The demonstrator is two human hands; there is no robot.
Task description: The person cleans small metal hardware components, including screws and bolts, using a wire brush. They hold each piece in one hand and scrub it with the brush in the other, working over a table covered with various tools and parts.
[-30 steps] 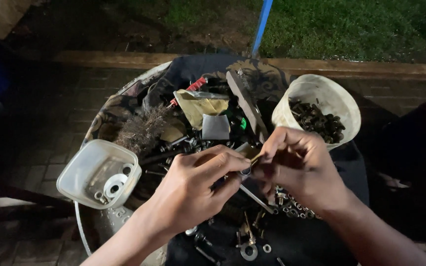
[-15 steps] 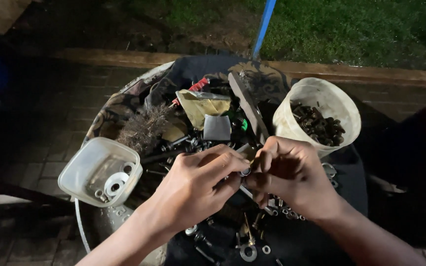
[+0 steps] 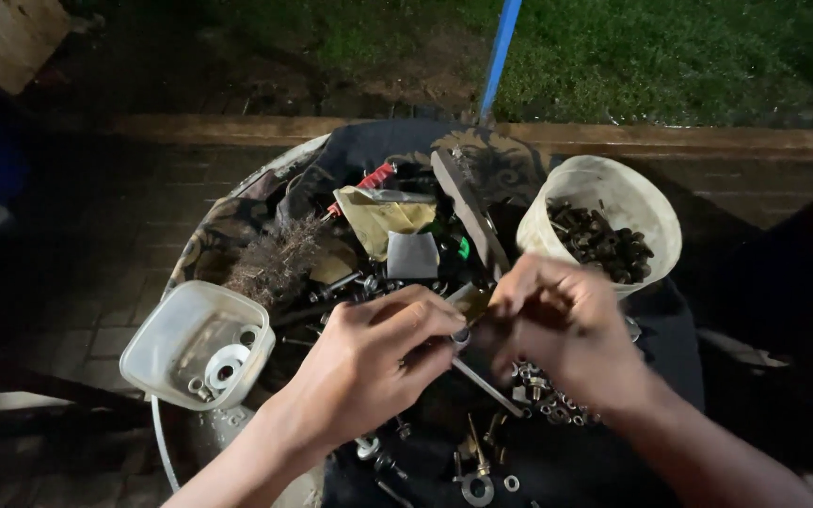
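My left hand (image 3: 374, 367) and my right hand (image 3: 566, 325) meet over a round tray (image 3: 237, 216) heaped with bolts, nuts and scrap metal. Between the fingertips of both hands sits a small metal part (image 3: 468, 315), brass-coloured at its top with a dark ring below; fingers hide most of it. Loose bolts and washers (image 3: 482, 461) lie on dark cloth just under the hands.
A white round tub (image 3: 656, 202) of dark bolts stands at the right. A clear square tub (image 3: 167, 334) with washers sits at the left rim. A yellowish bag (image 3: 378, 221), a wire brush (image 3: 275, 259) and a flat metal bar (image 3: 468, 207) lie behind. Grass and a blue pole (image 3: 501, 52) beyond.
My right hand has slid slightly left and lower, closing in against my left hand; the small part stays pinched between them. The tubs and pile have not moved.
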